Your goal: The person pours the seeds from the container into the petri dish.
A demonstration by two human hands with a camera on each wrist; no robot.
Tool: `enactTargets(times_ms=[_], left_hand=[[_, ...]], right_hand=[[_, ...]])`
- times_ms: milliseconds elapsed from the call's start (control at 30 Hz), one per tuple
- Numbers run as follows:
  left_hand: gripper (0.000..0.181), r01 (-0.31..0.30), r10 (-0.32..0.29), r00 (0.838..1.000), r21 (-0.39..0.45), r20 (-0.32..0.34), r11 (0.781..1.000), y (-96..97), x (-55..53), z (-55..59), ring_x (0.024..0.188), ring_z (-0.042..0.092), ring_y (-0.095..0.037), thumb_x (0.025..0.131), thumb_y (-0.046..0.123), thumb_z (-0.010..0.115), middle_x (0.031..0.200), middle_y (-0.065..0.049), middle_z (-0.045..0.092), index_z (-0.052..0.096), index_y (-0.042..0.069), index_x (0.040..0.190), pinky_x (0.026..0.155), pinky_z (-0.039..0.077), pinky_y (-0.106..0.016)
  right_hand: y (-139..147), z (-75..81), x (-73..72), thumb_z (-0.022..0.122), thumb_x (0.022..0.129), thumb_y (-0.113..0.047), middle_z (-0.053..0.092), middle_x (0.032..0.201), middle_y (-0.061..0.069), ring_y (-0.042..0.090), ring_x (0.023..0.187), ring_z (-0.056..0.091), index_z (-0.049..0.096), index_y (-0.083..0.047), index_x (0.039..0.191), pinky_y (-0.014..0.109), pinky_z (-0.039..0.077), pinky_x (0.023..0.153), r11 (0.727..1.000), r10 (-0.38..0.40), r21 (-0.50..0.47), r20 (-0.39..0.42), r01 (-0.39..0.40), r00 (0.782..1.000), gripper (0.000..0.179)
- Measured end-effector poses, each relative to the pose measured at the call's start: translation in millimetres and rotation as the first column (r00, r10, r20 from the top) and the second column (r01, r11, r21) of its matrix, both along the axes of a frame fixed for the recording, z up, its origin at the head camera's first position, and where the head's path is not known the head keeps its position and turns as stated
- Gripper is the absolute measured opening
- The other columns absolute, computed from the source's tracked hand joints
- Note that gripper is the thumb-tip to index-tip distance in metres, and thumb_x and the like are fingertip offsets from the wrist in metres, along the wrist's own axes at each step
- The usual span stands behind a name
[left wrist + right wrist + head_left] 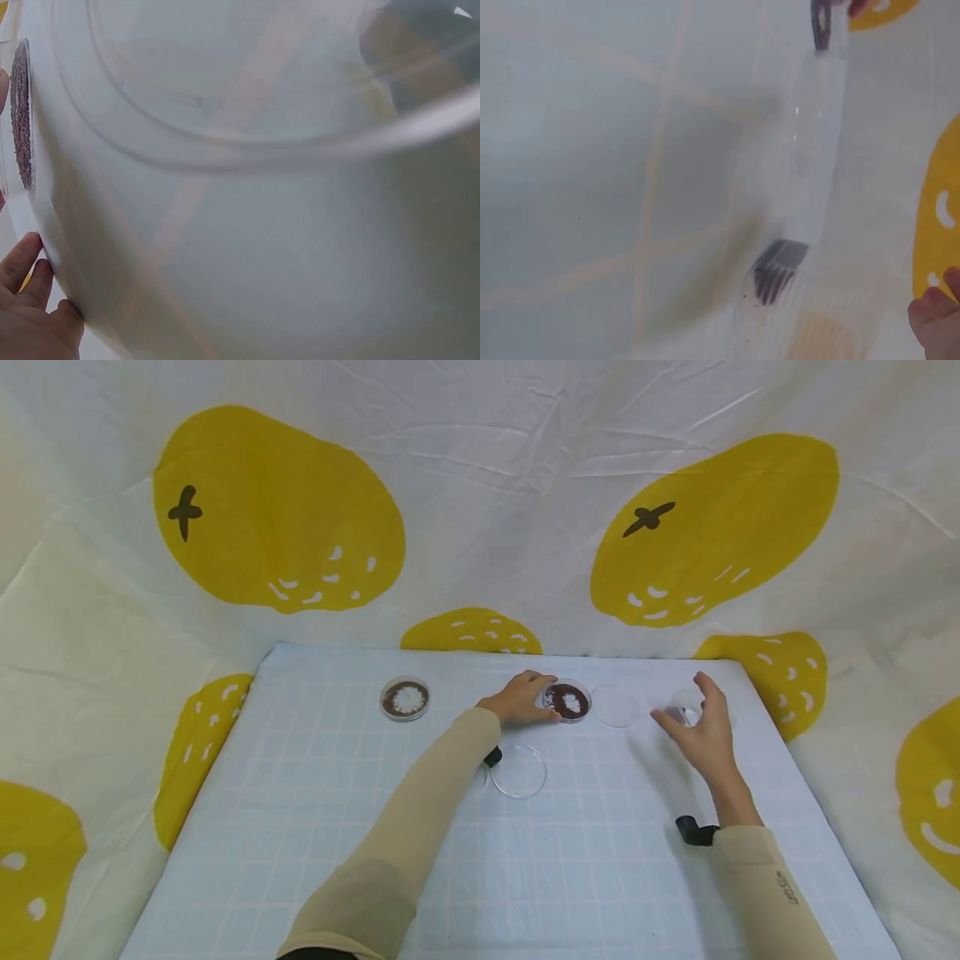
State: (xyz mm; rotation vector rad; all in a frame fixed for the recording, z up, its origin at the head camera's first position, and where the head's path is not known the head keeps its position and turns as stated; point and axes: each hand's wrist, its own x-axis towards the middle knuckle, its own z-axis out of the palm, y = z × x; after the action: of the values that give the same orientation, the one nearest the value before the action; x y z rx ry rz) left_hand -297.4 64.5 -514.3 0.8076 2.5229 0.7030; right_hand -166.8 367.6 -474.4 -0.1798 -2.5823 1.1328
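My left hand pinches the left rim of a clear petri dish between thumb and fingers. Dark brown grains fill this dish, with white powder on top. In the left wrist view the same dish appears nearly edge-on at the far left. My right hand is spread, thumb and forefinger wide apart, close to a small clear container with a dark patch. In the right wrist view the ribbed container stands apart from the fingertips.
Another dish of brown grains and white powder sits at the back left. A faint clear disc lies between the hands. Near the left forearm lies a clear round lid; another is partly hidden by the sleeve. A patterned cloth hangs behind the table.
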Motion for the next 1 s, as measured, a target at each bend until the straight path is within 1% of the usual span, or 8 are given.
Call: enactTargets(times_ms=[167, 333, 433, 600, 667, 833, 933, 1000], left_hand=[[0.082, -0.003, 0.003, 1.0, -0.011, -0.009, 1.0, 0.0, 0.2, 0.8, 0.145, 0.027, -0.025, 0.09, 0.059, 0.066, 0.159, -0.008, 0.028, 0.03, 0.031, 0.158, 0.112, 0.033, -0.053], [0.082, -0.001, 0.001, 1.0, -0.008, -0.01, 1.0, -0.2, 0.4, 0.7, 0.145, 0.027, -0.026, 0.091, 0.058, 0.066, 0.159, -0.008, 0.028, 0.029, 0.03, 0.158, 0.111, 0.033, -0.054], [0.081, 0.002, -0.002, 1.0, -0.008, -0.012, 1.0, 0.2, 0.2, -0.4, 0.145, 0.027, -0.026, 0.091, 0.057, 0.066, 0.159, -0.008, 0.028, 0.029, 0.031, 0.158, 0.111, 0.033, -0.054], [0.081, -0.002, 0.002, 1.0, -0.009, -0.016, 1.0, 0.6, 0.7, -0.8, 0.145, 0.027, -0.026, 0.091, 0.057, 0.067, 0.159, -0.008, 0.028, 0.03, 0.031, 0.158, 0.111, 0.033, -0.054], [0.081, -0.004, 0.004, 1.0, -0.008, -0.012, 1.0, 0.4, 1.0, -0.6, 0.145, 0.027, -0.026, 0.091, 0.058, 0.067, 0.159, -0.008, 0.028, 0.03, 0.031, 0.158, 0.111, 0.033, -0.054], [0.082, -0.007, 0.007, 1.0, -0.008, 0.001, 1.0, 0.3, -0.8, -2.8, 0.144, 0.027, -0.024, 0.089, 0.06, 0.067, 0.159, -0.007, 0.028, 0.03, 0.033, 0.158, 0.111, 0.033, -0.054], [0.083, -0.004, 0.004, 1.0, -0.012, -0.003, 1.0, 1.0, -2.4, -4.5, 0.144, 0.028, -0.024, 0.089, 0.061, 0.067, 0.159, -0.006, 0.028, 0.03, 0.033, 0.158, 0.111, 0.034, -0.052], [0.083, -0.001, 0.001, 1.0, -0.01, -0.007, 1.0, 0.8, -2.7, -4.7, 0.144, 0.028, -0.024, 0.088, 0.061, 0.067, 0.159, -0.006, 0.028, 0.03, 0.033, 0.158, 0.111, 0.034, -0.052]], right_hand=[[-5, -4.4, -6.1, 0.079, 0.088, -0.018, 0.028, 0.157, 0.025, 0.047, 0.139, 0.03, 0.02, -0.004, 0.158, 0.063, 0.027, 0.111, 0.998, 0.068, 0.005, 0.017, -0.068, 0.998, 0.093], [-12, -9.3, -12.5, 0.08, 0.087, -0.018, 0.029, 0.156, 0.026, 0.048, 0.139, 0.029, 0.02, -0.002, 0.158, 0.063, 0.026, 0.111, 0.991, 0.131, 0.004, 0.044, -0.131, 0.99, 0.094], [-15, -12.2, -16.9, 0.081, 0.087, -0.023, 0.027, 0.157, 0.027, 0.049, 0.139, 0.029, 0.019, -0.002, 0.158, 0.064, 0.027, 0.11, 0.987, 0.159, -0.002, 0.098, -0.159, 0.982, 0.096], [-18, -18.9, -26.5, 0.08, 0.087, -0.037, 0.023, 0.159, 0.026, 0.05, 0.139, 0.027, 0.015, -0.004, 0.159, 0.067, 0.029, 0.107, 0.983, 0.181, -0.005, 0.218, -0.184, 0.959, 0.102], [-17, -23.6, -30.8, 0.08, 0.086, -0.039, 0.023, 0.159, 0.026, 0.05, 0.139, 0.027, 0.015, -0.004, 0.159, 0.067, 0.029, 0.107, 0.981, 0.191, -0.002, 0.241, -0.196, 0.951, 0.104], [-13, -34.3, -40.1, 0.081, 0.084, -0.041, 0.02, 0.159, 0.028, 0.047, 0.143, 0.022, 0.013, -0.002, 0.159, 0.065, 0.023, 0.111, 0.97, 0.225, 0.018, 0.323, -0.244, 0.919, 0.108], [-14, -36.6, -43.8, 0.081, 0.084, -0.04, 0.019, 0.159, 0.029, 0.047, 0.145, 0.019, 0.012, 0.001, 0.158, 0.063, 0.019, 0.113, 0.962, 0.24, 0.032, 0.375, -0.271, 0.896, 0.109], [-14, -38.0, -45.9, 0.082, 0.084, -0.037, 0.019, 0.158, 0.031, 0.048, 0.144, 0.018, 0.012, 0.003, 0.157, 0.063, 0.019, 0.114, 0.958, 0.248, 0.035, 0.395, -0.284, 0.884, 0.109]])
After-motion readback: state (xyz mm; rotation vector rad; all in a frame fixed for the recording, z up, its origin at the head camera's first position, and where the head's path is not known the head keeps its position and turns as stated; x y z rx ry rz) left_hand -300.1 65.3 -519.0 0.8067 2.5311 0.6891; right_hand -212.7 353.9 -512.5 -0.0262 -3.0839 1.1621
